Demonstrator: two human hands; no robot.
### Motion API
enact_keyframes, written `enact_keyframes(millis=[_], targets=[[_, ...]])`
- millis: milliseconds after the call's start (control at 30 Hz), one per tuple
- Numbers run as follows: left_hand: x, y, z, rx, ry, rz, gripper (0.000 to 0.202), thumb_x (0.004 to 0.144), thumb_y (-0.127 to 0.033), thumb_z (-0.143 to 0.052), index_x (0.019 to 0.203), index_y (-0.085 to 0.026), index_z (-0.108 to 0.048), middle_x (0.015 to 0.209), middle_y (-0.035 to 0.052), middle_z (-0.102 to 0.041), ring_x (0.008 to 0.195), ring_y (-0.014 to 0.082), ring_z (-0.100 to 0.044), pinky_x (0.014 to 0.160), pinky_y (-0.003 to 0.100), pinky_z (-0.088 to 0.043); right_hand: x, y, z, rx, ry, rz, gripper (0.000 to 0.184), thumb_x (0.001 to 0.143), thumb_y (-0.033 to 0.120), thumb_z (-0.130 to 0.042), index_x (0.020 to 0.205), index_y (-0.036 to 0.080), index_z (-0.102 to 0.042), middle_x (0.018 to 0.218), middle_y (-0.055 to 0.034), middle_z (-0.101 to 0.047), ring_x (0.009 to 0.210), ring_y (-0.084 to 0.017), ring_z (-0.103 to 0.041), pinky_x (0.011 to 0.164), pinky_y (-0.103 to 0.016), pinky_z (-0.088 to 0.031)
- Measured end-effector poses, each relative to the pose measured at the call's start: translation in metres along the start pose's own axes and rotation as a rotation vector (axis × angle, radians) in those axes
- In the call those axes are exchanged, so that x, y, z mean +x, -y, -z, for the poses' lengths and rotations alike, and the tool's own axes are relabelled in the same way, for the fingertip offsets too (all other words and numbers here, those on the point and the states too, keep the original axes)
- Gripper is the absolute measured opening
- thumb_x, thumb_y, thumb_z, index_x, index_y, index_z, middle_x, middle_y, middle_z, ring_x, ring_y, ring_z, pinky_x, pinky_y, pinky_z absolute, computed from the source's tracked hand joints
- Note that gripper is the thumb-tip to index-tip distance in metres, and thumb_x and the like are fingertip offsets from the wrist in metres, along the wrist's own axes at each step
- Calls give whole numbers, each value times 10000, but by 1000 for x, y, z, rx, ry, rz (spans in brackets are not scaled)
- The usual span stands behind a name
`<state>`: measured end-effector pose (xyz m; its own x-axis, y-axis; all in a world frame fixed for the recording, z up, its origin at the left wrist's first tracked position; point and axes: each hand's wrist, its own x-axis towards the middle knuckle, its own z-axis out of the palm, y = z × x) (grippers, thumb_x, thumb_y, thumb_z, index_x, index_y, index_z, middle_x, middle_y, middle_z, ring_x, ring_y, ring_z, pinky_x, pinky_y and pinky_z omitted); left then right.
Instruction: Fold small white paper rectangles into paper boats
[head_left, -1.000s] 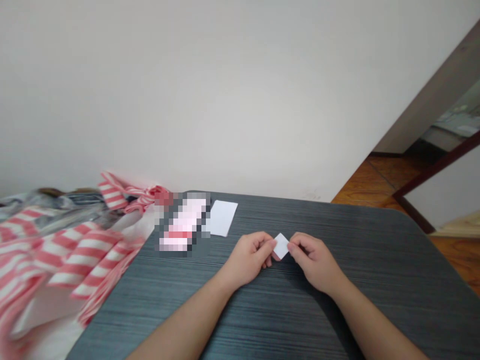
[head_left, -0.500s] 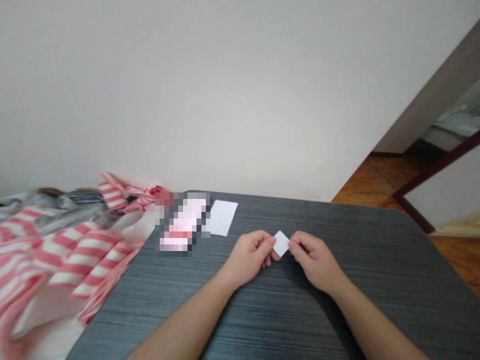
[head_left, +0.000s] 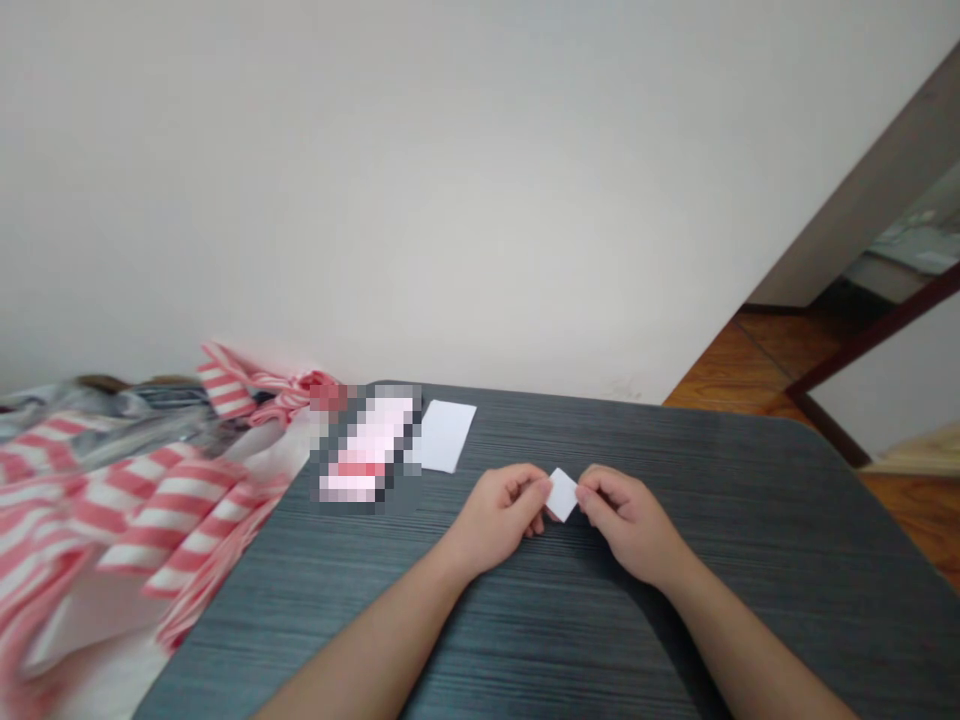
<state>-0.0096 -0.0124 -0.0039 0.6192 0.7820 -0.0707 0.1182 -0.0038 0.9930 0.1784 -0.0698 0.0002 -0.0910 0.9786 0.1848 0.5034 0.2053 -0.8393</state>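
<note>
Paper square (head_left: 562, 494) turned, hands (head_left: 499, 517) (head_left: 630, 525) pinching, card (head_left: 446, 436) beyond

The table (head_left: 660, 610) is showing a dark grey surface streaked with fine black grain lines. The small paper square (head_left: 562, 495) is reading plain white, as is the paper sheet (head_left: 445, 436) lying near it. The cloth (head_left: 176, 520) at the left is carrying broad coral-red and white stripes. The pixelated item (head_left: 367, 445) is presenting pink, white and red blocks, its pattern unreadable. The wall (head_left: 420, 190) is registering off-white, the wood floor (head_left: 739, 370) orange-brown with darker seams, and the door frame (head_left: 870, 330) dark brown.
</note>
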Motion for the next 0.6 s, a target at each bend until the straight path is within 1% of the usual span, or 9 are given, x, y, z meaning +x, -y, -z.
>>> enact_keyframes(millis=[100, 200, 300, 333, 400, 500, 600], targets=[[0, 1, 0, 2, -10, 23, 275, 900, -394, -545, 829, -148, -645, 592, -8, -598, 519, 107, -540, 512, 206, -405, 0, 3, -1, -6, 54, 17, 251, 928, 207, -504, 680, 189, -540, 698, 2, -549, 662, -143, -521, 639, -263, -400], [1, 4, -1, 29, -26, 40, 285, 900, -395, -541, 789, -148, -632, 578, -12, -583, 515, 105, -533, 505, 203, -393, -1, 2, -2, -18, 72, 35, 237, 931, 202, -513, 701, 186, -569, 720, -8, -568, 684, -148, -539, 658, -269, -413], [1, 8, -1, 47, -43, 44, 301, 905, -402, -526, 770, -151, -624, 567, -15, -576, 507, 103, -523, 495, 199, -376, -2, -2, -3, 5, 43, 40, 92, 919, 196, -548, 869, 195, -625, 788, -19, -590, 690, -149, -545, 643, -267, -426], [1, 8, 0, 49, -45, 43, 304, 905, -404, -524, 770, -151, -624, 572, -14, -580, 509, 103, -524, 494, 199, -374, -2, -3, -3, 21, 37, 54, 73, 914, 189, -559, 936, 199, -628, 829, -26, -596, 691, -147, -544, 637, -266, -432], [1, 9, 0, 50, -46, 44, 308, 904, -408, -523, 768, -151, -624, 578, -12, -585, 514, 103, -528, 498, 198, -375, -3, -5, -3, 51, 51, 109, 130, 908, 168, -568, 1019, 207, -624, 940, -51, -605, 721, -146, -550, 646, -267, -448], [1, 7, -1, 38, -41, 59, 308, 898, -412, -528, 764, -151, -623, 573, -13, -584, 511, 103, -528, 497, 197, -376, -3, -5, -2, 71, 103, 175, 150, 896, 146, -591, 1018, 219, -636, 1081, -74, -591, 749, -138, -560, 659, -265, -466], [0, 3, -1, 33, -35, 69, 307, 895, -408, -530, 753, -150, -620, 570, -13, -582, 508, 103, -525, 493, 197, -374, -3, -4, -3, 66, 113, 182, 120, 882, 147, -621, 972, 223, -646, 1061, -62, -595, 694, -121, -549, 631, -256, -464]])
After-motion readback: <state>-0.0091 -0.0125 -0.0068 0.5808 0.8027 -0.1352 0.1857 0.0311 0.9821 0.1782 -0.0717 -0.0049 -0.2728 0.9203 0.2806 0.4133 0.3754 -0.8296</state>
